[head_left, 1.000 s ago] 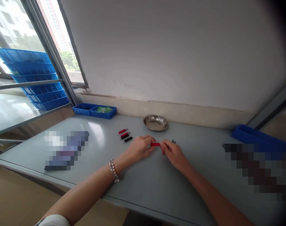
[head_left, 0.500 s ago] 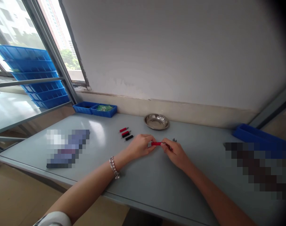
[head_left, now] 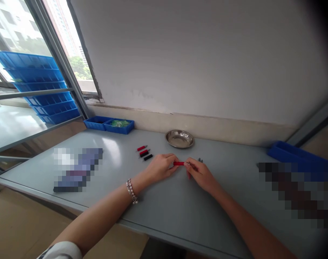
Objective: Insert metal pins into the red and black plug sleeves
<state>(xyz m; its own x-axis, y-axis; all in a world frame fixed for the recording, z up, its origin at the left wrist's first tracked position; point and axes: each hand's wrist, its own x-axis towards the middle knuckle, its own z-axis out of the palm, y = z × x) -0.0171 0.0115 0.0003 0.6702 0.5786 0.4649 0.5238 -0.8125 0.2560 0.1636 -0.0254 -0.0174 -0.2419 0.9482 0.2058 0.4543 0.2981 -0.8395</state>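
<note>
Between both hands, above the table, is a slim red plug (head_left: 179, 163), a short cylinder that looks like a banana plug. My left hand (head_left: 164, 165) pinches its left end between thumb and fingers. At its right end, my right hand (head_left: 197, 171) closes thumb and fingertips; the fingers partly hide that end. Small metal parts (head_left: 200, 160) lie on the table just behind my right hand. Left of my left hand, several similar plugs with metal tips rest in a loose column: a red plug (head_left: 141, 148), a red and black pair (head_left: 144, 153), and a black plug (head_left: 148, 157).
A round metal dish (head_left: 179, 139) stands by the wall on the grey table (head_left: 164, 208). Two blue bins (head_left: 119, 127) sit at the back left, one holding green material. Another blue bin (head_left: 285, 153) is at the right. Stacked blue trays (head_left: 45, 86) occupy the left shelf.
My right hand's fingers have shifted slightly at the plug's right end, a lower finger now pointing down. My left hand keeps its pinch, and the other things lie as before.
</note>
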